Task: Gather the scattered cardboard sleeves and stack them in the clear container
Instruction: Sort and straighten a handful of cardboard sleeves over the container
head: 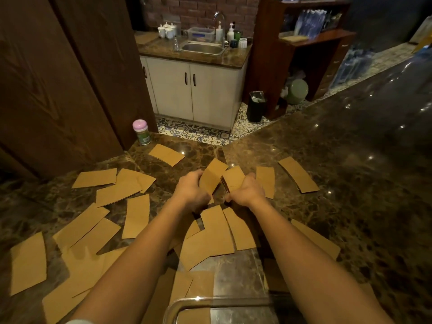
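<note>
Several flat brown cardboard sleeves (pixel 135 216) lie scattered over the dark marble counter (pixel 350 183), most to the left and in front of me. My left hand (pixel 192 189) grips one sleeve (pixel 211 176) held up on edge. Right beside it, my right hand (pixel 246 190) grips a second sleeve (pixel 233 177); the two sleeves meet between my hands. The clear container (pixel 182 305) shows only its curved rim at the bottom edge, between my forearms. More sleeves (pixel 298 174) lie to the right.
A small jar with a pink lid (pixel 141 132) stands at the counter's far left edge by a wooden door. Beyond the counter are a tiled floor, a white sink cabinet (pixel 194 90), a black bin (pixel 256 106) and a wooden shelf.
</note>
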